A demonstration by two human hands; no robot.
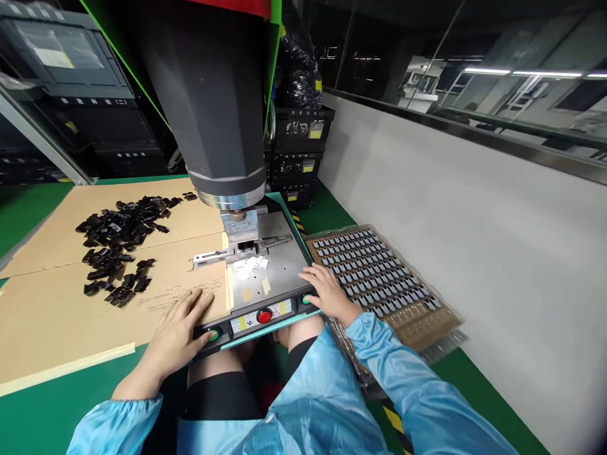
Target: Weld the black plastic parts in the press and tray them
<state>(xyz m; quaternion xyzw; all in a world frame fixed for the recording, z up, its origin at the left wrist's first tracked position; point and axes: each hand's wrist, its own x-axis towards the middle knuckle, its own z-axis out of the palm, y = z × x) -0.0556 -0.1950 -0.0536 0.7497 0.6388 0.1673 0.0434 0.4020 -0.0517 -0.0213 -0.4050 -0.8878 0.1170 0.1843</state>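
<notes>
My left hand [181, 328] lies flat on the cardboard, fingers spread, with its thumb on the left green button [214, 335]. At the other end of the control panel, my right hand [328, 292] rests fingers outstretched, its thumb at the right green button [306, 299]. A red button [264, 315] sits between them, touched by neither hand. Beyond it, the press head [241, 226] stands right over a metal fixture [213, 256] with a small black part [246, 246] in it. White pieces [251, 266] lie on the metal plate [284, 272] in front of the fixture.
A heap of black plastic parts [128, 221] covers part of the cardboard [42, 316] on the left. To the right lies a tray [412, 328] with rows of small grey parts. Black crates [298, 139] are stacked behind, beside a white wall [474, 208].
</notes>
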